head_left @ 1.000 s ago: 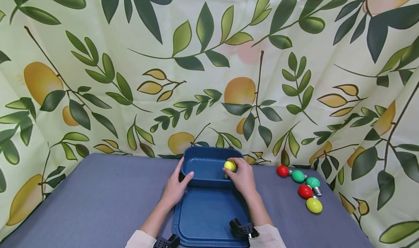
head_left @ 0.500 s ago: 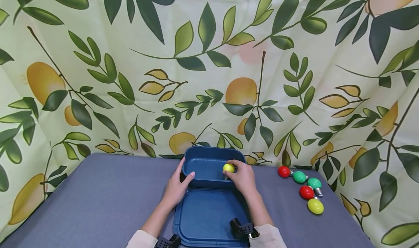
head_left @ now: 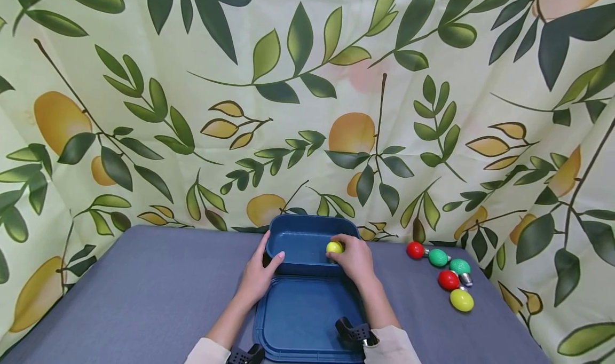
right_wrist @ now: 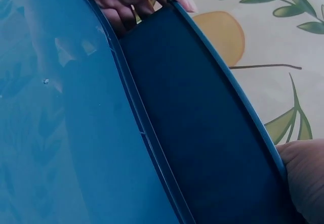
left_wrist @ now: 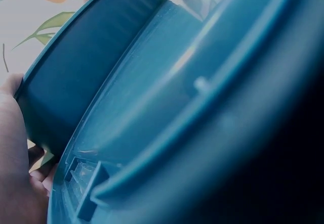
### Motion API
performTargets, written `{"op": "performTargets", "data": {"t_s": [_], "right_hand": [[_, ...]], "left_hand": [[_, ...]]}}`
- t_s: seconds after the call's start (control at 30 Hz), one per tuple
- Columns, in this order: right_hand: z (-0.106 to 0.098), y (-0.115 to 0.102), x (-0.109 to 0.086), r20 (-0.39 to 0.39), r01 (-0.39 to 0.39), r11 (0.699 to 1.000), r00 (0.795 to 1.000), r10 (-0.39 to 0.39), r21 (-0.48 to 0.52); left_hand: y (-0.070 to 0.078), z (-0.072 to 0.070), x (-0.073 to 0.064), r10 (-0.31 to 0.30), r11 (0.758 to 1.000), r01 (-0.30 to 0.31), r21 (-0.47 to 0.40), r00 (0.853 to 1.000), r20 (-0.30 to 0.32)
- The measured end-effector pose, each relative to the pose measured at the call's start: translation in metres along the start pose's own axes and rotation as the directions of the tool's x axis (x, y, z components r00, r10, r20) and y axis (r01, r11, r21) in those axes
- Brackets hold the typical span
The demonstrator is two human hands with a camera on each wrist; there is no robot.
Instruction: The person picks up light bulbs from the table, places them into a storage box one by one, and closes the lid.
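A dark blue plastic box (head_left: 300,268) stands at the table's far edge. My left hand (head_left: 257,276) grips its left end, thumb over the near rim and fingers along the outer side. In the right wrist view, the thumb and curled fingers of that left hand (right_wrist: 134,1) show at the box's corner. My right hand (head_left: 356,258) reaches over the box's right end and pinches a small yellow light bulb (head_left: 333,247) inside it, round end up. The bulb's base is hidden. Neither wrist view shows the bulb.
A blue lid (head_left: 309,318) lies flat in front of the box, under the forearms. To the right, loose bulbs lie on the grey table (head_left: 182,284): red (head_left: 415,250), green (head_left: 438,258) and yellow (head_left: 462,300) ones. A leaf-patterned cloth (head_left: 288,129) hangs right behind the table.
The right hand has lowered the yellow bulb slightly, farther into the box and a little to the left. Its metal base has gone out of sight. The left hand stays on the box.
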State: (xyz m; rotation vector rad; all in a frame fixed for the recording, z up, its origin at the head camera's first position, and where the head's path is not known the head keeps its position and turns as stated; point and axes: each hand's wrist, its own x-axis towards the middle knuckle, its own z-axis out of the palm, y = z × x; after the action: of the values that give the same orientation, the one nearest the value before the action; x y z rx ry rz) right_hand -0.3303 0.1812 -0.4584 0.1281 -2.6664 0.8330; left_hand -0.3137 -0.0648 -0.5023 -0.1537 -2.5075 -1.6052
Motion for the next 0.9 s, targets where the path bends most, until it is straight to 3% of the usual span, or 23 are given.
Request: {"op": "performTargets", "data": {"t_s": [0.9], "right_hand": [[-0.0018, -0.0027, 0.0056, 0.116, -0.03, 0.996, 0.992, 0.039, -0.081]], "left_hand": [[0.0003, -0.0006, 0.0002, 0.012, 1.0, -0.012, 0.005, 1.0, -0.005]]}}
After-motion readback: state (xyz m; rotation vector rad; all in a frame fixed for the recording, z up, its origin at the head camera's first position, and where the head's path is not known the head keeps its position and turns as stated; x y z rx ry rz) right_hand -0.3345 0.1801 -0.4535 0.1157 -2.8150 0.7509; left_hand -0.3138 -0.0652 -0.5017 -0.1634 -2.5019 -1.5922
